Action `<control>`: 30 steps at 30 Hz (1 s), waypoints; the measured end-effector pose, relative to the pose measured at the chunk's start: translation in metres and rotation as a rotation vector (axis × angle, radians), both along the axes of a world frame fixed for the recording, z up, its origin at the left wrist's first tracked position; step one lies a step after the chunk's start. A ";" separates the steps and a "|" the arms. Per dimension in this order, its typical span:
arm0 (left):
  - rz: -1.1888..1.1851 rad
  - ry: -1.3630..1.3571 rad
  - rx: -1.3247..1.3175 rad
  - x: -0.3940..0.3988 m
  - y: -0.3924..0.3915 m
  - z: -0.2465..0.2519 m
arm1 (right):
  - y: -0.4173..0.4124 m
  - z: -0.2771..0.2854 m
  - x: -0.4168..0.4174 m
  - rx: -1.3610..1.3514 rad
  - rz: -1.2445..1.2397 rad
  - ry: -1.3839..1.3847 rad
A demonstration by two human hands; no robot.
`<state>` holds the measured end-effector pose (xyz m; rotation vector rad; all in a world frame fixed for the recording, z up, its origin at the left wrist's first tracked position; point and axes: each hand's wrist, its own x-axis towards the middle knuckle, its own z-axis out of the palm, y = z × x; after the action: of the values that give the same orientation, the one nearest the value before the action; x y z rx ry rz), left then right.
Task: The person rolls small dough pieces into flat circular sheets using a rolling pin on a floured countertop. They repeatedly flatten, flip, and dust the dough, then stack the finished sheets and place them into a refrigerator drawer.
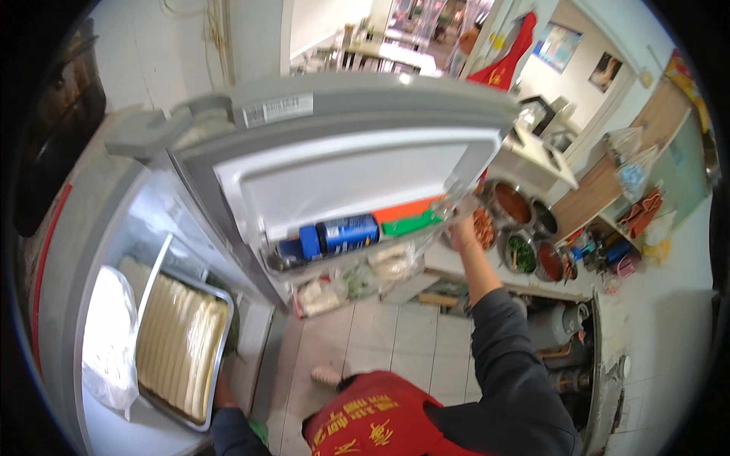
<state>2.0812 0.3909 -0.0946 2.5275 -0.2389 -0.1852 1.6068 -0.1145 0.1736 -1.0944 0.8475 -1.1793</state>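
A refrigerator stands open before me, its door (365,165) swung wide. My right hand (463,228) is at the door's free edge and appears to grip it, with the fingers partly hidden. Only the wrist of my left hand (222,394) shows, low beside a metal tray (227,336) inside the refrigerator; the tray's side hides the fingers. Long pale strips of dough (177,342) lie side by side in the tray, under what looks like shiny film. Left of it, a white plastic bag (108,342) rests on the shelf.
Door bins hold a blue-capped bottle (348,232), a green packet (413,222) and bagged food (319,296). Behind my right hand, pots of red sauce (512,202) and chopped greens (520,252) stand on a counter. A gas cylinder (550,328) sits below. Further off is a person (466,45).
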 end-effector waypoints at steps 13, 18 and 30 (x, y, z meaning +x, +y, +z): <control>0.041 0.099 -0.414 -0.020 0.001 0.032 | 0.016 -0.022 -0.027 0.048 -0.069 0.268; 0.053 0.174 -0.629 -0.042 0.011 0.045 | 0.047 -0.012 -0.055 0.042 -0.074 0.364; 0.045 0.358 -0.924 -0.112 0.067 0.059 | 0.119 0.004 -0.095 0.124 -0.118 0.397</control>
<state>1.9693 0.4577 -0.0352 1.5498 -0.0865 -0.3973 1.5118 0.0045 0.1774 -1.2077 1.2902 -1.0025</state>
